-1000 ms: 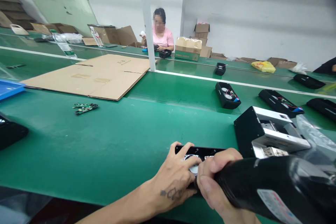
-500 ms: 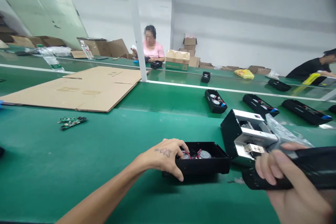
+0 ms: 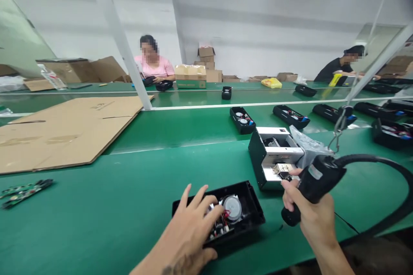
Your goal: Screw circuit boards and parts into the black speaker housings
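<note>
Since the earlier frame, the right hand [image 3: 309, 212] has raised a black corded electric screwdriver [image 3: 318, 182] away from the housing, its fingers curled closely around the grip. In this head view, the left hand [image 3: 190, 227] spreads its fingers wide over one open black plastic speaker housing [image 3: 250, 210], seemingly steadying it on the green conveyor belt [image 3: 97, 232] beside one round silver speaker [image 3: 231, 208]. One silver-and-black metal jig [image 3: 284, 146] stands nearby; two green circuit boards [image 3: 26, 193] lie left, and at least four further housings [image 3: 242, 120] sit beyond.

A: Wires [image 3: 226, 214] in the blk speaker case [image 3: 250, 200]?
B: Partly under L hand [image 3: 190, 227], can't trace 'em.
A: Elec screwdriver [image 3: 311, 184] tip?
B: Can't see, R hand [image 3: 306, 212] blocks it.
A: L forearm [image 3: 167, 262]?
B: Cut off at bottom edge.
</note>
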The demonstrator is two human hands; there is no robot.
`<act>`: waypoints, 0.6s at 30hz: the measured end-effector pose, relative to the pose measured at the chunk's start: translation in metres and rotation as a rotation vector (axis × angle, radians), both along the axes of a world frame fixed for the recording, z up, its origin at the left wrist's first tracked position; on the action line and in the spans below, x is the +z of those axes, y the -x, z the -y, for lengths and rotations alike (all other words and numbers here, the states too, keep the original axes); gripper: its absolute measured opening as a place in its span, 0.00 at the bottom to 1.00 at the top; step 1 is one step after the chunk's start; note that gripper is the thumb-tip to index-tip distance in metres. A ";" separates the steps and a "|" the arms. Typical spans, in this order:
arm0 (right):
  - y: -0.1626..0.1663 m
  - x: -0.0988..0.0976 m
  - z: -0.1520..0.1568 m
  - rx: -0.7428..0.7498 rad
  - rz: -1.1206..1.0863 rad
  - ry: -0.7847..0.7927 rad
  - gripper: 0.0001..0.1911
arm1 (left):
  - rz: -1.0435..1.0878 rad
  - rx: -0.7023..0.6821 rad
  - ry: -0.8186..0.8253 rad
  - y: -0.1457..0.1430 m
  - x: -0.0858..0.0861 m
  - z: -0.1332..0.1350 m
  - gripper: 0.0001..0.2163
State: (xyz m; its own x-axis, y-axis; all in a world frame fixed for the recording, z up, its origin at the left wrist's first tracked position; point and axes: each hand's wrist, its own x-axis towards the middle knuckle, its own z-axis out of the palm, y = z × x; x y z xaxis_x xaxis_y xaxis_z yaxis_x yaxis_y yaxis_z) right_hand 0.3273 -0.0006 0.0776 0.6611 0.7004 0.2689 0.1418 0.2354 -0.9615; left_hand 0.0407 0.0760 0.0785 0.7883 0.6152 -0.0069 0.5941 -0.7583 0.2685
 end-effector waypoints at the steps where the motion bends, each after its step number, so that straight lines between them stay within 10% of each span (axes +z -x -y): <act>1: 0.000 0.001 0.000 0.007 -0.007 0.001 0.18 | 0.012 -0.020 -0.061 -0.008 -0.007 0.006 0.35; 9: -0.002 -0.006 0.002 0.047 -0.020 -0.058 0.17 | 0.158 0.024 -0.498 -0.034 -0.043 0.023 0.27; 18: -0.002 -0.010 0.004 0.034 -0.035 -0.070 0.17 | 0.385 -0.003 -0.530 -0.034 -0.049 0.025 0.11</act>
